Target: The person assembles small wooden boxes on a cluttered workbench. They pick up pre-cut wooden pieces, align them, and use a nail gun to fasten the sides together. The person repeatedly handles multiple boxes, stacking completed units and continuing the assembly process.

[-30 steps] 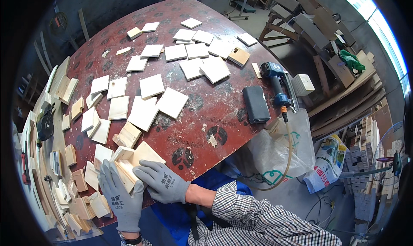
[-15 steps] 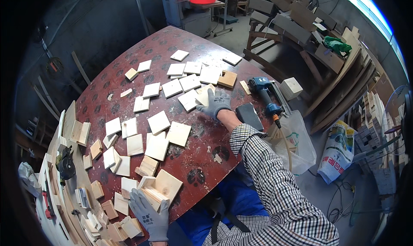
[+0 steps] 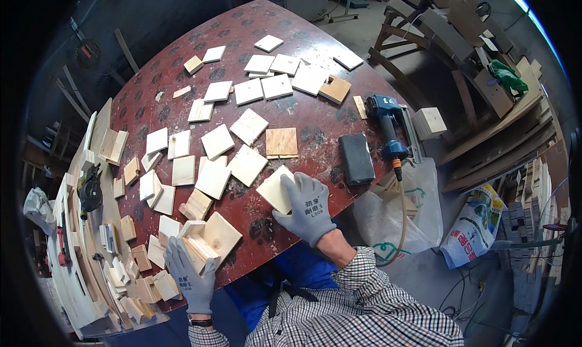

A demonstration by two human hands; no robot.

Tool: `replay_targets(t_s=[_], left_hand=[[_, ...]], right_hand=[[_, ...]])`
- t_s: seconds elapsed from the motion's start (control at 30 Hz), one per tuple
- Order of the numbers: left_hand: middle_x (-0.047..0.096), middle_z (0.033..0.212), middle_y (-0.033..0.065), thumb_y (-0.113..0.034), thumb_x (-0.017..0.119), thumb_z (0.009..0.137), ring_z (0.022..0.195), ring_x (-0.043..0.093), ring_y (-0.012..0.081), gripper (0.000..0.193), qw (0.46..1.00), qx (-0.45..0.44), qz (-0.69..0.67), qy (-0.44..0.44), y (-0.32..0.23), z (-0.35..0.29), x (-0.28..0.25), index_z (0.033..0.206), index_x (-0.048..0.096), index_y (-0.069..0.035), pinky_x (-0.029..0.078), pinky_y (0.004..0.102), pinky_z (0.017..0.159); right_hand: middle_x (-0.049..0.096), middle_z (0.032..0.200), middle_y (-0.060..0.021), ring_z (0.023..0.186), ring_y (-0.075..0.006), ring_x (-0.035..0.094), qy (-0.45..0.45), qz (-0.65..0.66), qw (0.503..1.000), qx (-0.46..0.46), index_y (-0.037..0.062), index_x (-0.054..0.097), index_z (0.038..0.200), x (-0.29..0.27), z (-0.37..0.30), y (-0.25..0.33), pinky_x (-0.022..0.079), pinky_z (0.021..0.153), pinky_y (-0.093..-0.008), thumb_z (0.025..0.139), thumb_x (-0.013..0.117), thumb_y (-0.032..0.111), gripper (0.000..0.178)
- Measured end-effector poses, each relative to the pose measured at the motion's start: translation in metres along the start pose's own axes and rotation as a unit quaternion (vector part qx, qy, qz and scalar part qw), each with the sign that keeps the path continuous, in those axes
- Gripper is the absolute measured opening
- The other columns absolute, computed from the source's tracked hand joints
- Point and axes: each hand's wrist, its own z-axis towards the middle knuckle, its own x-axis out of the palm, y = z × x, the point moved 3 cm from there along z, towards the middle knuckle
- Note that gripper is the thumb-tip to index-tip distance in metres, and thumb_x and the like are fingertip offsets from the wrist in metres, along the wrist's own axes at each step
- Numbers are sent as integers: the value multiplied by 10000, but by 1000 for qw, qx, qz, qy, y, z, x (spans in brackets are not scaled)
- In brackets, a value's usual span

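Observation:
My left hand, in a grey work glove, grips a stepped wooden block at the table's near left edge. Against that block a square board leans at a tilt. My right hand, gloved alike, pinches a pale square wooden piece by its right side, thumb below and fingers above; whether it touches the table I cannot tell. Just beyond lies a browner wooden square. Many pale squares, such as one wooden tile, lie scattered over the dark red table.
A nail gun with a hose rests at the table's right edge, beside a black box-like object. A plastic bag hangs below that edge. Along the left stand wood offcuts and a black tool.
My right hand has drawn back toward me from among the far squares, bringing one pale piece with it. The browner square now shows. My left hand keeps its hold; the whole view has shifted.

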Motion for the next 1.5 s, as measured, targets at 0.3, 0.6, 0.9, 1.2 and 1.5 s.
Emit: replay_targets(t_s=[0.3,0.6,0.9,1.2,1.5], left_hand=[[332,1698,205,-538,743,905,1591,273,401,1007,1000,-11,-6,-9,1,2,-1,1648,308,-16,166,552,1321],[328,1700,211,-515,746,895,1589,271,407,1004,1000,-10,10,-10,2,1,3,1646,309,-11,166,555,1322],[331,1695,218,-522,752,881,1588,270,409,1020,1000,-15,3,-8,1,1,0,1639,312,-2,153,557,1322],[330,1683,238,-652,699,903,1576,269,446,1061,1000,-20,9,-6,2,3,4,1627,312,20,160,588,1309],[335,1681,237,-589,735,884,1583,261,441,1049,1000,-23,-17,-9,1,0,3,1628,317,20,147,590,1312]], right_hand=[[527,1405,-161,1270,-360,493,1,-36,998,-50,121,566,1429,11,9,-52,356,1085,-531,889,723,584,728],[505,1498,-196,1374,-390,460,-42,-23,997,-68,71,534,1470,20,-4,-56,345,1150,-532,960,662,548,709],[507,1482,-200,1370,-391,462,-50,-6,997,-63,76,526,1461,22,-2,-55,339,1158,-534,947,678,527,701],[519,1488,-178,1382,-374,463,-43,-28,997,-57,96,554,1442,18,-3,-51,329,1168,-525,928,698,523,683],[535,1472,-151,1364,-357,478,-61,-31,996,-63,112,584,1421,24,-3,-50,360,1135,-511,876,766,488,686]])
